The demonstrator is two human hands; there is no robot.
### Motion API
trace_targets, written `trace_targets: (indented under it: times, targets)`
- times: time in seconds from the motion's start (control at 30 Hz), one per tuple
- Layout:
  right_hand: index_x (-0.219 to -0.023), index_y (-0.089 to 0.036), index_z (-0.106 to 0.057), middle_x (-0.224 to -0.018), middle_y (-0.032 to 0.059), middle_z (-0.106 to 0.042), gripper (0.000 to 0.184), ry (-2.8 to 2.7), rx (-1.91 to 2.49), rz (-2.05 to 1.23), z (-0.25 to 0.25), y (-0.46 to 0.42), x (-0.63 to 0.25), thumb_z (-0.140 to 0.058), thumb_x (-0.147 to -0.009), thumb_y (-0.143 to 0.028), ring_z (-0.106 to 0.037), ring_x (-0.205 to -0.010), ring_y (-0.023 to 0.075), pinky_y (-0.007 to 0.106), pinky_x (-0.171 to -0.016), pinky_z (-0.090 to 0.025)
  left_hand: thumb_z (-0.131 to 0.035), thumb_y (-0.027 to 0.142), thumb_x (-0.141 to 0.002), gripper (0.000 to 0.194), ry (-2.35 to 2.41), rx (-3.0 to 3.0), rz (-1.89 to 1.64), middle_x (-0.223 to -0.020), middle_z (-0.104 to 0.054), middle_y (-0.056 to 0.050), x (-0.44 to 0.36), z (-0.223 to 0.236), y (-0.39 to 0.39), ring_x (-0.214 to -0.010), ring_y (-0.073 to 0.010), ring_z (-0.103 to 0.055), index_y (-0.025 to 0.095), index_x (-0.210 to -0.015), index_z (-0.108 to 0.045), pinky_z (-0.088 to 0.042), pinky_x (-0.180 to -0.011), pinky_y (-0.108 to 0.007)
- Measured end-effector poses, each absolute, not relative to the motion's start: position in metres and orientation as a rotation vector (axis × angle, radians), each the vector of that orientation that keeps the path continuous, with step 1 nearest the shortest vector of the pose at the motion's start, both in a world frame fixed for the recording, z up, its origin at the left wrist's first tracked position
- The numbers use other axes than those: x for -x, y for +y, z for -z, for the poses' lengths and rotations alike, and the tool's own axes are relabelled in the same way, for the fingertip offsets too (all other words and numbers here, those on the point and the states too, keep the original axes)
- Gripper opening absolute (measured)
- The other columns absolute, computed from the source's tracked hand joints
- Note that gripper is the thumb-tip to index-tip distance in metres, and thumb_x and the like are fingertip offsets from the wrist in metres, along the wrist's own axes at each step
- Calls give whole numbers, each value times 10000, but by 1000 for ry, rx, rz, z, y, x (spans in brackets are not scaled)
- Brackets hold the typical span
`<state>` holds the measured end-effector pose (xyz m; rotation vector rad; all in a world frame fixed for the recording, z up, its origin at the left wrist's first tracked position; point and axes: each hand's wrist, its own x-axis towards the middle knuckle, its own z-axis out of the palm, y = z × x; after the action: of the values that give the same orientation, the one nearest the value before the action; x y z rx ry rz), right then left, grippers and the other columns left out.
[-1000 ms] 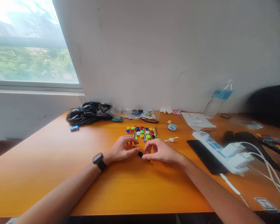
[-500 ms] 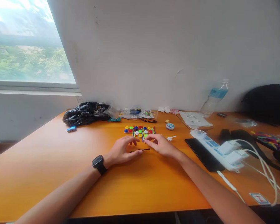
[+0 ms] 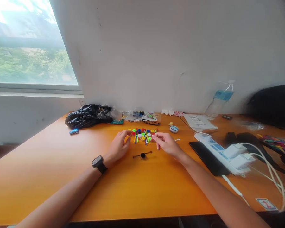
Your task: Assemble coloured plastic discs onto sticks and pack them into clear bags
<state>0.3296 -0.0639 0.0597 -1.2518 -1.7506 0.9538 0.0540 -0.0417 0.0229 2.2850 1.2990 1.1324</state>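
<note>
Spinner (image 3: 142, 155), black with two thin arms, lies on the tabletop (image 3: 123, 190) between the hands, nearer the person than the coloured discs (image 3: 143, 134), touched by neither hand. The left hand (image 3: 118, 145) is partly open, fingers bent and thumb apart, at the discs' left end; whether it touches one is unclear. The right hand (image 3: 166, 143) is curled at their right end, thumb and forefinger close together; I cannot tell if anything is pinched. Thin coloured sticks (image 3: 146, 138) lie among the discs.
</note>
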Motion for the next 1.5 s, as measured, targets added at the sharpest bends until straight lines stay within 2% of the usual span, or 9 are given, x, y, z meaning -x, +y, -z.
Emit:
trace_targets:
  times: [0.13,0.27,0.43,0.57,0.77,0.97,1.13,1.3,1.5]
  targets:
    - [-835,-207,-689,-631,-5,-622,356,-1807,1210,-867,-54,-65,-327,-622,-983,-524,-601,-587,172,284,-612,-454,-468,168,-994,471,1341,-2503,-928,-1480,-619,-147,-43,-15,-27,-1359,-325,-538,184,-1454,-569,-467,-1158,-513]
    - [-813,-209,-677,-656,-2,-607,349,-1826,1204,-817,-53,-68,-323,-606,-992,-500,-586,-586,166,279,-581,-429,-479,165,-988,488,1318,-2606,-816,-1543,-592,-114,-40,-15,-22,-1387,-325,-524,221,-1458,-593,-446,-1177,-516]
    - [-780,-207,-662,-644,-10,-558,369,-1854,1225,-694,-52,-67,-323,-583,-1002,-491,-540,-581,156,278,-561,-384,-546,240,-970,203,1456,-2576,-822,-1209,-745,-98,-45,-26,-31,-1116,-289,-654,229,-1079,-717,-522,-968,-410]
    - [-767,-209,-653,-630,-11,-539,396,-1931,1243,-579,-52,-71,-322,-560,-1019,-500,-468,-575,150,287,-556,-325,-570,234,-908,90,1605,-2496,-718,-929,-714,-67,-46,-35,-38,-816,-232,-648,224,-835,-622,-438,-681,-325]
    - [-849,-222,-692,-719,8,-642,346,-2122,1225,-472,-51,-78,-319,-527,-1052,-448,-500,-613,159,296,-621,-363,-546,354,-965,308,1672,-2448,-611,-704,-644,-56,-45,-39,-41,-634,-223,-575,228,-685,-517,-275,-583,-331]
    - [-1067,-232,-724,-1012,69,-717,166,-2208,1011,-392,-51,-81,-316,-674,-983,-367,-647,-924,224,340,-866,-497,-458,449,-1037,448,1697,-2418,-556,-668,-645,-70,-46,-35,-41,-592,-221,-566,226,-659,-541,-236,-584,-332]
    - [-1208,-251,-725,-1202,103,-693,288,-2332,815,-378,-48,-88,-310,-760,-932,-326,-612,-1156,275,427,-1057,-486,-527,434,-997,384,1663,-2443,-523,-663,-643,-55,-47,-32,-43,-597,-216,-565,227,-673,-530,-225,-590,-319]
    - [-1198,-249,-741,-1232,111,-695,276,-2445,760,-379,-47,-93,-305,-758,-929,-309,-614,-1176,283,444,-1069,-486,-527,432,-999,391,1645,-2455,-507,-645,-620,-37,-47,-33,-44,-573,-199,-535,226,-670,-480,-205,-587,-313]
    - [-996,-223,-759,-1132,86,-714,94,-2486,847,-497,-50,-94,-306,-720,-937,-286,-670,-1002,229,346,-902,-526,-520,438,-1006,393,1639,-2458,-492,-662,-627,-36,-47,-34,-45,-581,-195,-536,225,-680,-466,-205,-583,-312]
